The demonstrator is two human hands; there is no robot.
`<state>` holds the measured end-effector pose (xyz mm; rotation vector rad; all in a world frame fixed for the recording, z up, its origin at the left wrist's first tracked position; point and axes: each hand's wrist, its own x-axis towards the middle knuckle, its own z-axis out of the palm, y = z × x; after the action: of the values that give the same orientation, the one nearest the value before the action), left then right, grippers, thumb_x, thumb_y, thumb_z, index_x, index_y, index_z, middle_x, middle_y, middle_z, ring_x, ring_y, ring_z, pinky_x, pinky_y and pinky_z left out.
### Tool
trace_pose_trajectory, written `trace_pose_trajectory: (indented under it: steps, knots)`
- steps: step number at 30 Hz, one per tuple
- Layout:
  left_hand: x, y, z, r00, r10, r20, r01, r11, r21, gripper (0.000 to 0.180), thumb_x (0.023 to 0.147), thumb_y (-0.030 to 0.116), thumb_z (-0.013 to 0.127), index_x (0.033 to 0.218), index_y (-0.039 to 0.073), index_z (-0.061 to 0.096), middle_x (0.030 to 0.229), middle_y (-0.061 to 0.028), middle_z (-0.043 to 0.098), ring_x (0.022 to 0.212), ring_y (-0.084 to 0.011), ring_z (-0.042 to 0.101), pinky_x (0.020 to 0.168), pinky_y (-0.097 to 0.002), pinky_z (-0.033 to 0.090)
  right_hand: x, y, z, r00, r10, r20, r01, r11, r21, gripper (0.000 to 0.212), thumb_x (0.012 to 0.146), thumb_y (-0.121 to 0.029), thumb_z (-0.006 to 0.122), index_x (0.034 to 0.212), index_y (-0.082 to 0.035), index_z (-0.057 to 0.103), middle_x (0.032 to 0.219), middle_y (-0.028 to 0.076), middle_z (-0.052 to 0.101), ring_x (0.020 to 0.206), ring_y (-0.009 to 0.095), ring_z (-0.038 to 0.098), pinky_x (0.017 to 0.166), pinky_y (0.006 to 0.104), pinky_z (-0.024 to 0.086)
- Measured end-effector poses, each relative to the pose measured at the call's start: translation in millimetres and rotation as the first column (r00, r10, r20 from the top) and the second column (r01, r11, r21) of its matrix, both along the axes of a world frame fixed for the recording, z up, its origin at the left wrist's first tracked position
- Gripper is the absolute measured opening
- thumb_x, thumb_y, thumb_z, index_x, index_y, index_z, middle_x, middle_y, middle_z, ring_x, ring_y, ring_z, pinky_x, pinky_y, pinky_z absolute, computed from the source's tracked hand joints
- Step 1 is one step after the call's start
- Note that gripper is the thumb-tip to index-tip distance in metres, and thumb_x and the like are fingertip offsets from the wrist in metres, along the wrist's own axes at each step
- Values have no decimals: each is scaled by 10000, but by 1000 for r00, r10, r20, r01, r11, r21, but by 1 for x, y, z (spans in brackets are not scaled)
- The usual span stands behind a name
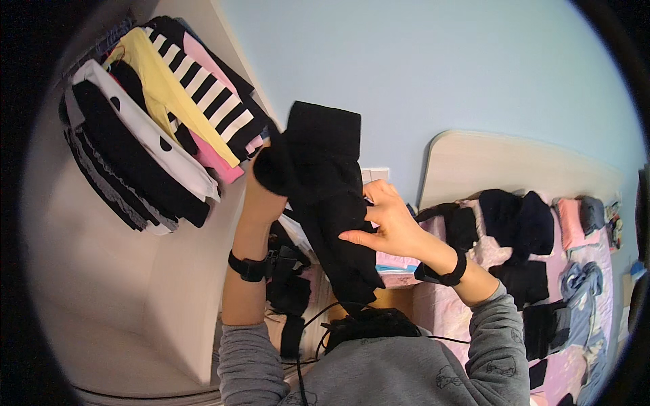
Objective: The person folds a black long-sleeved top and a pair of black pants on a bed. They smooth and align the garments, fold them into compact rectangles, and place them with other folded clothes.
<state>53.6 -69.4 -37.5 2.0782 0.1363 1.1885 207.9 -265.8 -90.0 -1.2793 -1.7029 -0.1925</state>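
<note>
A folded black garment hangs in the air between my hands, with its wide flat end up and the rest trailing down toward my chest. My left hand holds it up from the left side; the cloth covers most of that hand and hides the fingers. At the garment's right edge my right hand pinches the cloth, thumb in front and fingers partly behind it. Black bands circle both wrists.
To the left is a pale wardrobe with several hanging clothes, among them a yellow garment and a striped top. At the right, a bed with a pale headboard bears spread dark clothes, jeans and a folded pink item.
</note>
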Motion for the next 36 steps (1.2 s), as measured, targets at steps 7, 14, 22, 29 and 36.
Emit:
trace_pose_trajectory:
  steps: [7,14,22,29,36]
  knots:
    - [-18,0,22,987,-163,-10,157,967,-202,414,1030,220,513,1365,-18,471,1288,-109,595,1158,-186,570,999,-331,458,7,-17,-2,961,16,-276,15,994,108,149,794,-96,760,934,-64,720,943,128,559,876,277,574,746,340,478]
    - [-12,-11,30,998,-64,24,68,905,-421,320,958,42,578,1275,2,572,1163,-76,655,1038,-161,618,943,-300,477,16,-13,-11,996,-16,-87,19,999,31,220,802,19,631,995,-34,723,1081,171,588,911,279,598,769,321,479]
    - [-10,-14,29,981,-168,94,191,913,-362,451,804,-95,675,1238,4,596,1108,-51,662,1014,-147,622,931,-297,490,-21,-3,-19,979,-27,-204,43,996,75,423,729,-332,847,978,-24,699,1186,201,569,1098,356,566,914,406,464]
    - [-19,-5,35,1000,-23,15,26,964,-266,450,771,-64,705,1203,-5,594,1092,-60,668,1010,-154,625,935,-295,483,-25,12,-11,788,54,-613,-136,987,-88,223,864,-201,761,899,-16,642,864,26,576,868,117,541,802,271,443]
    - [-26,16,54,996,69,-51,-77,981,-176,455,740,1,776,1168,4,622,1084,-105,691,1029,-218,657,959,-355,500,33,-4,53,933,-125,-338,75,985,-158,284,916,-297,705,931,-20,641,764,-31,579,742,64,494,667,251,439]
